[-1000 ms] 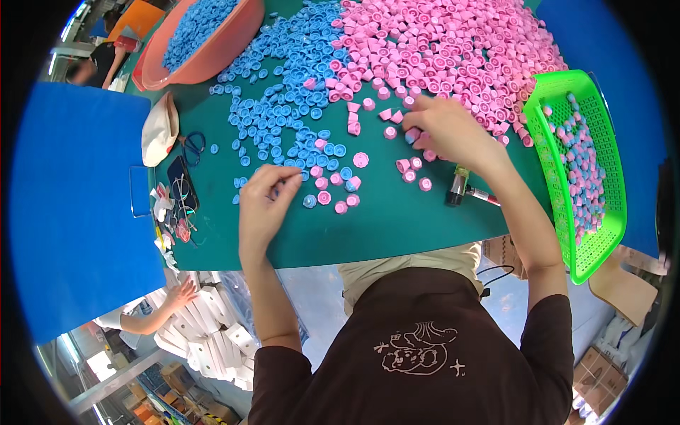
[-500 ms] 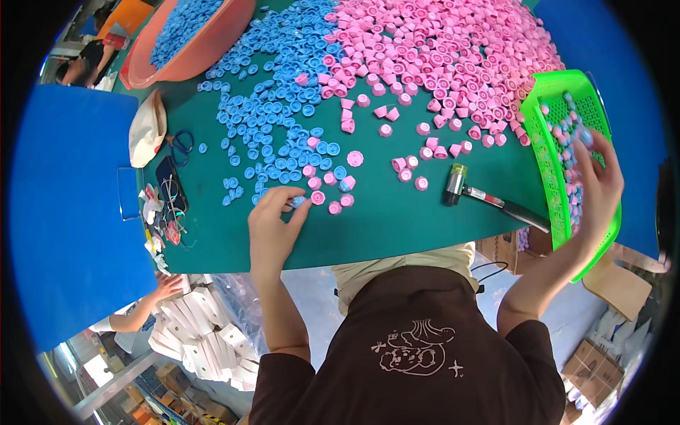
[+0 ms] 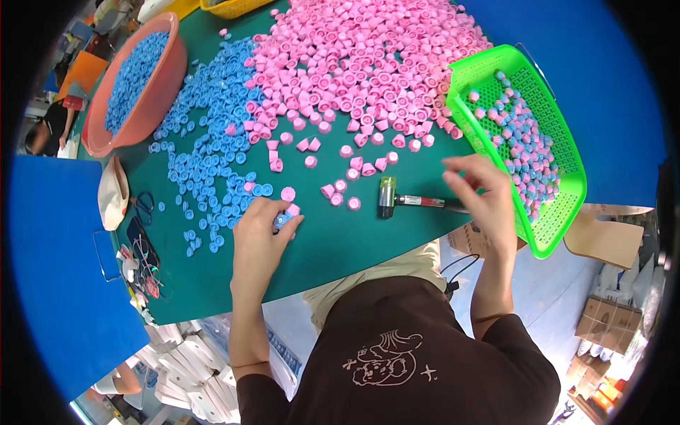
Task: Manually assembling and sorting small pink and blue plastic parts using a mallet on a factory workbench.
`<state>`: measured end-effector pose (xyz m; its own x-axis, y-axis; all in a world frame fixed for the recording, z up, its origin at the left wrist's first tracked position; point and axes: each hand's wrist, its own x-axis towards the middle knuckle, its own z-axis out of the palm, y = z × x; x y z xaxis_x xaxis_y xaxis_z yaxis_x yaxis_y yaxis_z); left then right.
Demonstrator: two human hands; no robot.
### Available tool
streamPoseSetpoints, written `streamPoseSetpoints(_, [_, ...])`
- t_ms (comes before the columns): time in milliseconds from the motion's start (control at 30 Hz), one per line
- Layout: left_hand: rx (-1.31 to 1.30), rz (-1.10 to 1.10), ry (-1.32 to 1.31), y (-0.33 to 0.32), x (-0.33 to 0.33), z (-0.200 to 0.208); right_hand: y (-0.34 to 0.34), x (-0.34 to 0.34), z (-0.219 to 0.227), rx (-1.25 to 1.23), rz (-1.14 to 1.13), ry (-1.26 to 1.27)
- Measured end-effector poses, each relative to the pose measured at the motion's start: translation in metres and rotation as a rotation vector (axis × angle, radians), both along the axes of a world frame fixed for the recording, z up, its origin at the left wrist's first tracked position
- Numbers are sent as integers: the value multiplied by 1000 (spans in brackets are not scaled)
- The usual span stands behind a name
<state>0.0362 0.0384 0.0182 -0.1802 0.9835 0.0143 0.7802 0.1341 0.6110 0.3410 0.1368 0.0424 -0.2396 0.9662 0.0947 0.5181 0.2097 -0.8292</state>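
Note:
My left hand (image 3: 261, 230) has its fingers curled on the table, with a small blue plastic cap (image 3: 282, 220) between thumb and fingertips. Right beside those fingertips is a pink cup-shaped piece (image 3: 292, 210); whether they touch it is hard to tell. My right hand (image 3: 485, 195) hovers over the end of the handle of a mallet (image 3: 387, 197) with a yellow-and-black head. Its thumb and forefinger are apart and nothing shows between them. Just beyond it stands a green plastic basket (image 3: 567, 219) with many joined pink-and-blue pieces (image 3: 528, 152).
Pink pieces (image 3: 368, 67) form a large heap at the back, next to a heap of blue caps (image 3: 212, 142). A pink-orange tub (image 3: 177, 67) of blue caps stands far left. A phone (image 3: 144, 244), scissors (image 3: 144, 207) and a cloth pouch (image 3: 113, 193) lie along the left edge.
My right hand has left the basket and come toward the middle; the piece in its fingers is gone from them. My left hand still holds the blue cap. The whole view has shifted and turned.

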Motion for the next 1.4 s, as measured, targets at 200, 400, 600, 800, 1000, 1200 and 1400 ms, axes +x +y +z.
streamPoseSetpoints(200, [404,-370,-413,100,109,40,-10,3,-17,-30,294,17])
streamPoseSetpoints(400, [538,-630,-567,198,255,19,-22,11,-38,-133,276,110])
streamPoseSetpoints(600, [460,-624,-613,144,194,23,-16,21,-63,-73,158,248])
streamPoseSetpoints(800, [375,224,-17,-17,21,-31,-4,-42,-47,-160,238,173])
streamPoseSetpoints(1000, [222,427,-15,-71,-46,-47,15,-138,-35,-129,542,70])
streamPoseSetpoints(1200, [88,243,-120,-58,-48,-40,25,-161,-40,-106,714,-100])
streamPoseSetpoints(1400, [-50,317,-248,-34,-49,-28,38,-136,-36,-218,519,-11])
